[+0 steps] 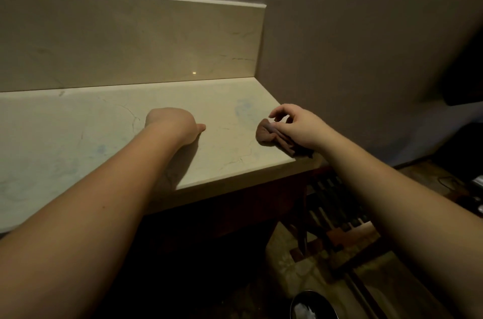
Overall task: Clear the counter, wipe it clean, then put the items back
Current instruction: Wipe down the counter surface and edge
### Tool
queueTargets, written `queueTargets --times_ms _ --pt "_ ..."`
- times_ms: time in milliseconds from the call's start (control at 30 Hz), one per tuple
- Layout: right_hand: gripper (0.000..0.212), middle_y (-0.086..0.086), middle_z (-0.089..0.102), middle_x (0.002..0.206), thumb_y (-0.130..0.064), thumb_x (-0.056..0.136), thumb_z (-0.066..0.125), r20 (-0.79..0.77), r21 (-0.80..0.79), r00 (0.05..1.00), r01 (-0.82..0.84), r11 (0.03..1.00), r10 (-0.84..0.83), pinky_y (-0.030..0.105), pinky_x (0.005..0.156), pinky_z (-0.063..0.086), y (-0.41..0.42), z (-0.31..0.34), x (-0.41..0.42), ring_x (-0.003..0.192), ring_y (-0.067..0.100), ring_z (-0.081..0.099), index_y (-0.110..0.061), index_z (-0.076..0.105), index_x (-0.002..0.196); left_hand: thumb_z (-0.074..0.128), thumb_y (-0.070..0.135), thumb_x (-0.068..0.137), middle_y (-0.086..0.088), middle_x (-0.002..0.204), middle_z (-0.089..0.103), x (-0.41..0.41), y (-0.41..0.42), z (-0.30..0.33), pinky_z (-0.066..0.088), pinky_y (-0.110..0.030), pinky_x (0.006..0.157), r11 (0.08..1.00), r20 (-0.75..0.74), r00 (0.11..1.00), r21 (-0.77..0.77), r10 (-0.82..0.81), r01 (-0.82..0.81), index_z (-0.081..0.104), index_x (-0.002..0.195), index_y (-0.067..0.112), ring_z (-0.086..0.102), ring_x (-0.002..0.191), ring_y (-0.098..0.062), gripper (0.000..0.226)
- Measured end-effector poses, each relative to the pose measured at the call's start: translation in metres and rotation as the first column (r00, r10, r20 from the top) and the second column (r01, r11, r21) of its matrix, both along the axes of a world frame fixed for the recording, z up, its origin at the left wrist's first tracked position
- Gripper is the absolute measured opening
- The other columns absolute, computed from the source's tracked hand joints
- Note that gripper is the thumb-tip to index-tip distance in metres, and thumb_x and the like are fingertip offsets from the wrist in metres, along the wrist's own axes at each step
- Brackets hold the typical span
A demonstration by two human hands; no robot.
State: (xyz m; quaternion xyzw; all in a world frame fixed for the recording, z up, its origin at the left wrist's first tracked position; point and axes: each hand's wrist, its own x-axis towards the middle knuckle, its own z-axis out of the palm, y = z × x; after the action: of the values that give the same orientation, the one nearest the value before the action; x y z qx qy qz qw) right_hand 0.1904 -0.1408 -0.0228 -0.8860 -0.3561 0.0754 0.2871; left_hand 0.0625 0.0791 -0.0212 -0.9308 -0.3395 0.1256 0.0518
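Right hand [295,126] rests on a crumpled brown cloth [274,137] near the right front corner of the marble counter [91,135], thumb against the cloth and fingers loosely curled above it. Whether it truly grips the cloth cannot be told. Left hand [173,122] lies on the counter's middle, well apart from the cloth, fingers bent under out of sight and thumb pointing right. Behind stands a marble backsplash [130,41]. Below right, a round metal bin [312,305] sits on the floor.

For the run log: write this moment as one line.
stage: wiping | right hand: holds brown cloth at counter's right end | left hand: rests on counter | items: none visible
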Motion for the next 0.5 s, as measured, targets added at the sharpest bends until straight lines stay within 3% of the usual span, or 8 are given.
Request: queueTargets --times_ms 133,200,333,500 --pt "0.019 -0.011 0.055 0.103 -0.02 0.094 0.053 0.32 -0.018 0.942 -0.098 0.995 0.099 0.025 0.079 0.04 0.002 -0.01 -0.007 0.092 0.007 0.048 -0.025 0.064 0.11 0.023 0.063 0.097 -0.008 0.133 0.056 0.002 0.002 -0.001 0.041 -0.037 0.09 1.0 -0.019 1.0 -0.004 -0.001 0.0 0.059 0.126 0.013 0.053 0.122 -0.03 0.068" --pt "0.024 -0.007 0.057 0.112 -0.023 0.098 0.048 0.385 -0.08 0.912 -0.123 0.989 0.144 0.025 0.087 0.037 -0.001 -0.016 -0.011 0.103 0.008 0.043 -0.022 0.063 0.117 0.024 0.063 0.097 -0.008 0.132 0.057 0.003 0.003 -0.002 0.041 -0.037 0.088 1.0 -0.016 1.0 -0.007 -0.01 0.01 0.06 0.125 0.014 0.054 0.12 -0.03 0.067" --pt "0.035 -0.006 0.048 0.126 -0.042 0.094 0.053 0.176 -0.084 0.977 -0.106 0.991 0.12 0.027 0.096 0.037 -0.004 -0.02 -0.012 0.115 0.01 0.039 -0.026 0.057 0.125 0.026 0.065 0.096 -0.008 0.127 0.06 0.006 0.006 -0.003 0.038 -0.036 0.079 1.0 -0.013 1.0 -0.014 -0.026 0.026 0.061 0.121 0.015 0.057 0.116 -0.03 0.066" --pt "0.035 -0.016 0.056 0.109 -0.041 0.088 0.064 0.027 -0.111 0.995 -0.097 0.989 0.101 0.019 0.073 0.041 0.011 -0.007 -0.015 0.099 0.006 0.052 -0.032 0.057 0.121 0.029 0.065 0.095 -0.008 0.125 0.06 0.009 0.009 -0.004 0.038 -0.036 0.078 1.0 0.001 1.0 -0.016 -0.025 0.025 0.061 0.12 0.014 0.058 0.113 -0.03 0.066"
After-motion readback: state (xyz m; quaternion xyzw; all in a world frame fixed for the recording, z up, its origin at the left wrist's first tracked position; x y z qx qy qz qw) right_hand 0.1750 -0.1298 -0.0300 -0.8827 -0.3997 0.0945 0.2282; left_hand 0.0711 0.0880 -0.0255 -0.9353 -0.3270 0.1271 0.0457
